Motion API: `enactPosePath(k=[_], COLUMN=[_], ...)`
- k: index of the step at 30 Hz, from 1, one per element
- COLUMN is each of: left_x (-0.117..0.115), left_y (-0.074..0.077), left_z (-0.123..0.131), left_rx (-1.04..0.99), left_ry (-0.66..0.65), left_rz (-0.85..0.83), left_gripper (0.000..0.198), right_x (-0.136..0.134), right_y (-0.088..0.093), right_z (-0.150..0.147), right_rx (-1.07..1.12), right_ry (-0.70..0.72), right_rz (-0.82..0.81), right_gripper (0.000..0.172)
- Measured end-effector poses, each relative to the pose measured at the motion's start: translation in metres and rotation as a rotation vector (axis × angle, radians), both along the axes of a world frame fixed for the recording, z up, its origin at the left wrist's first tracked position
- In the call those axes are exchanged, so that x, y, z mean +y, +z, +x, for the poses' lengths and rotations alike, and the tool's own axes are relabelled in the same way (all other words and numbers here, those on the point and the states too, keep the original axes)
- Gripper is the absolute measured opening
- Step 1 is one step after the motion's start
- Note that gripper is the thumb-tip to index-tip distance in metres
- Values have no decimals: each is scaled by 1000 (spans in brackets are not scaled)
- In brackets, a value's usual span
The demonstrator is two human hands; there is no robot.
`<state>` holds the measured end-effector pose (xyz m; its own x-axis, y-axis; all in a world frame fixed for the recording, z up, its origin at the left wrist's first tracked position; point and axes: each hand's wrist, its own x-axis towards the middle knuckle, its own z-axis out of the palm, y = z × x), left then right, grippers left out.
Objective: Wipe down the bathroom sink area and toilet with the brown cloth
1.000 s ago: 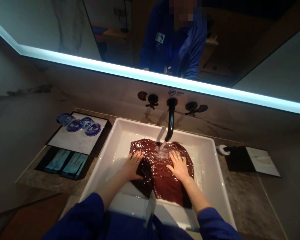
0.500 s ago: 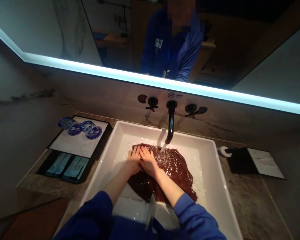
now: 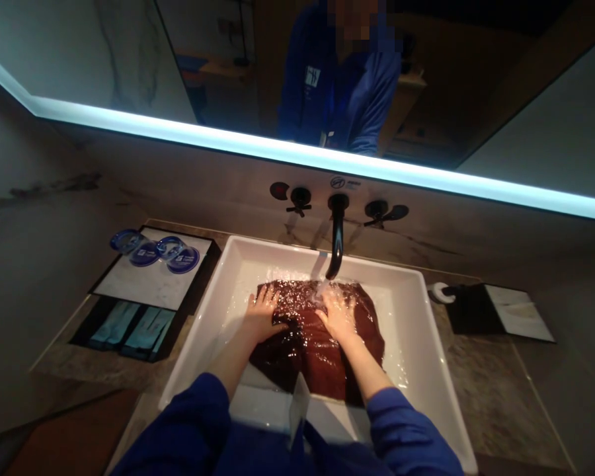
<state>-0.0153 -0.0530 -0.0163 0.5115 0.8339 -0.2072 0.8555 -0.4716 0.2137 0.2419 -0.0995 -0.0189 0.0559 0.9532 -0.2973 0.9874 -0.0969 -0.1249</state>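
cloth point(image 3: 322, 370), dark reddish-brown and glistening wet, lies spread in the white sink point(image 3: 421, 344) in the head view; left hand point(image 3: 264, 316) rests on its far left part, palm down, fingers spread and thumb pointing inward across the fabric; right hand point(image 3: 340, 318) lies palm down on the far right part, its fingers apart, the tips blurred by water; the two hands are well apart, with cloth between them, and neither pinches a fold that shows; a black spout point(image 3: 337, 238) pours a stream point(image 3: 322, 287) just beside the right fingertips, and whether it strikes them i cannot tell; cross-shaped handles point(image 3: 301, 200) flank the spout on the wall; left of the sink stands a marble-topped box point(image 3: 143, 281) with blue discs point(image 3: 182, 260) on top and teal packets point(image 3: 149, 330) in its front compartment; right of the sink sits a small white ring-like thing point(image 3: 443, 293) beside a dark stand point(image 3: 469, 309); above, a lit strip point(image 3: 277, 147) edges the mirror point(image 3: 451, 99), which reflects a person in blue
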Motion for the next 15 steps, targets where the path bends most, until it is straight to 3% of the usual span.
enactPosePath(k=[6,9,13,15], left_x=[5,11,9,-5], left_y=[-1,5,21,29], left_z=[0,5,17,20], left_rx=[40,46,43,34], left_ry=[-3,12,32,-25], left_rz=[-46,-53,-26,-34], left_gripper=[91,78,59,56], right_x=[-38,-50,-50,-50], right_y=[0,8,26,30], right_z=[65,84,59,23], right_rx=[-192,-225,-212,-103], right_ry=[-191,-205,-218,-47], right_rz=[-28,-34,-16,28], right_gripper=[62,63,65,64])
